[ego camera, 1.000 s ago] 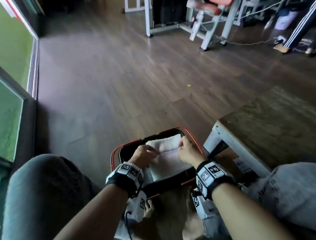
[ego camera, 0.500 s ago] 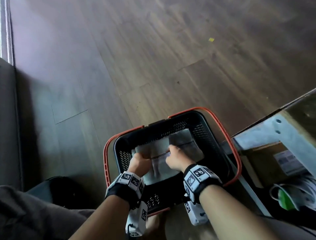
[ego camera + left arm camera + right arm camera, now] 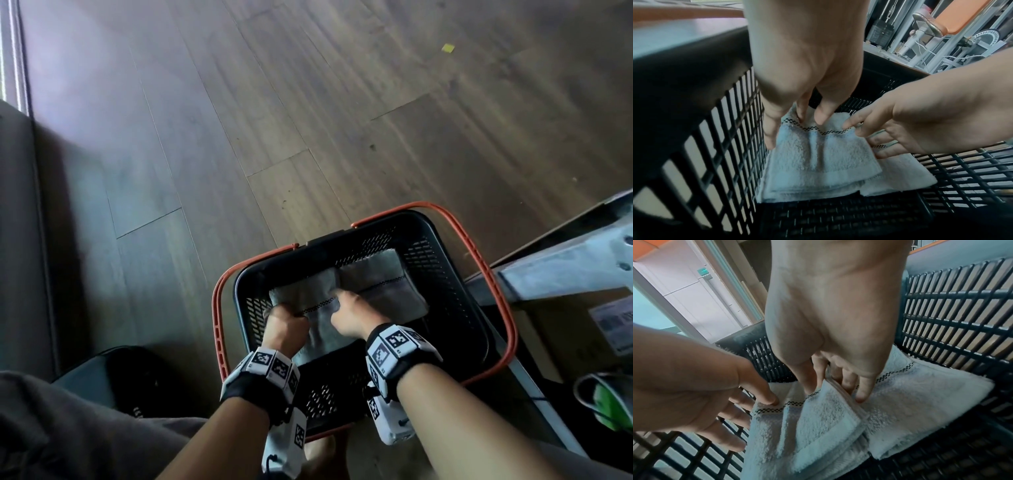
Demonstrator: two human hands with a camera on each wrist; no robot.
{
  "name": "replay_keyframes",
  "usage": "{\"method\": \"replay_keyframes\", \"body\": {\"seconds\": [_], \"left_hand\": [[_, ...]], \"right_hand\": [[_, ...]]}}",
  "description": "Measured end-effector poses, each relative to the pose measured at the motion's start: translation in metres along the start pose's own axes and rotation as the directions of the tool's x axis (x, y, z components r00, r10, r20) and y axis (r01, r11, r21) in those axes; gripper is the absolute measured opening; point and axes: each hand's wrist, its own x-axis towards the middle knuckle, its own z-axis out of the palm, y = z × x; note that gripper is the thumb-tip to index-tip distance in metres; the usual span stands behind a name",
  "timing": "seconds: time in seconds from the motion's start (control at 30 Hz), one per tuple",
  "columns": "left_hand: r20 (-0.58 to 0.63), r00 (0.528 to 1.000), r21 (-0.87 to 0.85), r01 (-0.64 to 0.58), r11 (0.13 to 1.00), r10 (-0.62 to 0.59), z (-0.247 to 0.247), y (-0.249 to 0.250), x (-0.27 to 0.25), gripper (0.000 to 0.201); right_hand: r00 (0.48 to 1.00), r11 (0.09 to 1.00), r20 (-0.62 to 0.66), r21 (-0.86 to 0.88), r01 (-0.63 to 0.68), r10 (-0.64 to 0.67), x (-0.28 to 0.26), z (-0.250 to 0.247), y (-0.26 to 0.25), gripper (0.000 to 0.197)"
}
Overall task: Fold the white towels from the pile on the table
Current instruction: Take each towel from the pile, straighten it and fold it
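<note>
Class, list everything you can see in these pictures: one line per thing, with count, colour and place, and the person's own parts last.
Towels: two, white, folded, side by side in the basket.
Basket: one, black with orange handles, on the floor.
Floor: one, brown wood.
Table: one, pale metal frame, right edge.
Box: one, brown cardboard, under the table.
Left hand: one, holds the left towel.
Right hand: one, fingers pinch the same towel's edge.

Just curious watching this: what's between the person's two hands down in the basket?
A folded white towel, held at either end by the left hand and right hand; left wrist view.
</note>
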Motion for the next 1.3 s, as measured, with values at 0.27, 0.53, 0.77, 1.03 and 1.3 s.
{"method": "replay_keyframes", "body": {"seconds": [0.27, 0.53, 0.77, 1.03, 1.3], "left_hand": [[-0.046, 0.998, 0.079, 0.038, 0.996, -0.034, -0.012, 0.02, -0.013, 0.053], [-0.024, 0.957, 0.018, -0.287, 0.958, 0.288, -0.053, 0.119, -0.099, 0.02], [-0.032, 0.783, -0.024, -0.622, 0.783, 0.621, -0.08, 0.193, -0.206, 0.034], [0.05, 0.535, -0.086, -0.839, 0.538, 0.843, -0.083, 0.248, -0.333, 0.034], [0.247, 0.326, -0.226, -0.896, 0.381, 0.913, -0.027, 0.286, -0.44, 0.024]], "right_hand": [[0.987, 0.996, -0.157, -0.083, -0.031, 0.018, -0.035, -0.022, 0.001, 0.051], [0.884, 0.991, -0.448, -0.064, 0.118, -0.134, -0.137, -0.099, -0.033, 0.008], [0.63, 0.945, -0.721, -0.107, 0.309, -0.288, -0.279, -0.149, -0.073, 0.011], [0.324, 0.929, -0.917, -0.111, 0.353, -0.233, -0.45, -0.18, -0.062, 0.014], [0.067, 0.967, -0.997, -0.01, 0.253, -0.028, -0.577, -0.194, 0.003, 0.012]]}}
